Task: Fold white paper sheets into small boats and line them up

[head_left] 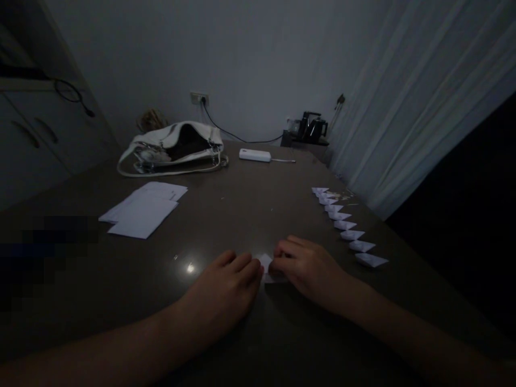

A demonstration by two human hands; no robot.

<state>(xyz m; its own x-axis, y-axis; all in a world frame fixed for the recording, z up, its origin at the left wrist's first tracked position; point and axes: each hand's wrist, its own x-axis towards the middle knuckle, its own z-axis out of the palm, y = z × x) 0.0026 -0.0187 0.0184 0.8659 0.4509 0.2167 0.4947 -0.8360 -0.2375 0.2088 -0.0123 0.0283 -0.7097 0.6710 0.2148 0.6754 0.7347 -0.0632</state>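
Note:
A small piece of folded white paper [266,262] lies on the table between my hands, its peak pointing away from me. My left hand [236,279] has its fingers curled closed at the paper's left edge. On the other side, my right hand [300,266] pinches the paper's right part, with thumb and fingers covering much of it. A row of several folded white paper boats [351,235] runs along the right side of the table, away from me. Over to the left lies a loose stack of white paper sheets [145,212].
A white handbag [181,142] sits at the table's far left. Near the back lies a white power bank [255,155] with a short cable. Beyond stands a black kettle [316,129]. Small scraps [341,196] lie beside the boats, and a pale curtain [387,107] hangs at right.

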